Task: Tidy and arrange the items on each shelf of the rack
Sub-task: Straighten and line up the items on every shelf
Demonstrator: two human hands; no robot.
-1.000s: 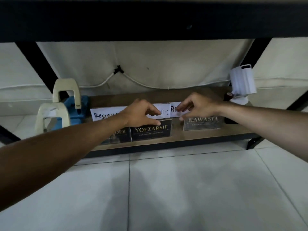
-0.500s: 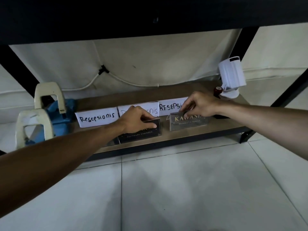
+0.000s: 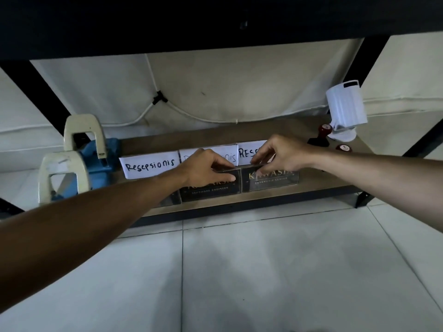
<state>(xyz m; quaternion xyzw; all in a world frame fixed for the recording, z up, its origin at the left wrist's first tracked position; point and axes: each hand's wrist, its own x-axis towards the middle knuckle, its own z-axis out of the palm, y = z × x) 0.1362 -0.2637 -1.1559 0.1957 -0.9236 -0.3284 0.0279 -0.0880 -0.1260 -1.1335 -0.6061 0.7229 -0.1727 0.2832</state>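
Showing, head view: bottom shelf (image 3: 311, 182) of the rack.
Left hand (image 3: 206, 170): fingers curled, pinching the top edge of the dark nameplate (image 3: 211, 188).
Right hand (image 3: 281, 155): pinching the top of the KAWASIA plate (image 3: 269, 179).
Change: KAWASIA plate, apart half a second ago, now touches the dark nameplate's right side.
Meaning: front row probably almost aligned.
Behind the dark nameplate: paper signs (image 3: 149, 166).

An office: desk nameplates (image 3: 269, 178), hole punches (image 3: 62, 174), rubber stamps (image 3: 321, 135).
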